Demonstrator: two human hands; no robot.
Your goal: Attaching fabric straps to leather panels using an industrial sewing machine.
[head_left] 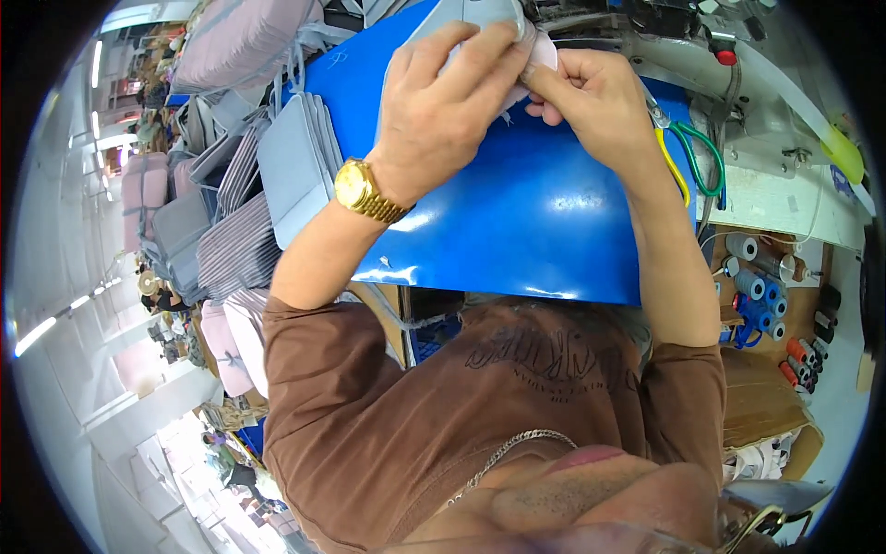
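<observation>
A light grey fabric piece (475,11) with a pale pink layer (546,52) at its edge is held over the blue work surface, at the top of the view. My left hand (449,92) grips it from above with bent fingers, and its thumb is hidden. Close on the right, my right hand (591,92) is closed in a pinch at the pale edge. A short loose thread hangs below the piece. To the right of my right wrist lie scissors (688,159) with one yellow and one green handle.
The shiny blue sheet (517,222) covers the work surface. Stacked grey panels (300,166) and striped fabric bundles (242,226) crowd the left side. A sewing machine (771,102) stands at the upper right. Below it, thread spools (761,291) fill an open compartment.
</observation>
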